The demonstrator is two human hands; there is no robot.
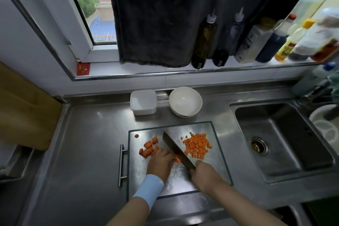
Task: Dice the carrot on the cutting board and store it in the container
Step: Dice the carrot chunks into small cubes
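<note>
Left hand (161, 163): fingers curled on carrot piece (178, 159)
Right hand (205, 173): fingers grasping knife (176, 149)
Dice (197, 146): right of knife, on board (217, 162)

Both your forearms come in from the bottom edge, angled toward each other. Left hand (161, 161): palm down, fingers curled under, pinning a carrot piece (178, 159) at the fingertips, knuckles facing right. Left wrist wears a light blue band (149, 190), forearm bare below it. Right hand (205, 173): fist wrapped round the handle of the knife (176, 147), back of hand up, thumb side toward the blade. Right wrist roughly straight, forearm bare, running off lower right. Your hands are near each other, not touching; the blade lies between them, just beside your left fingers.
</note>
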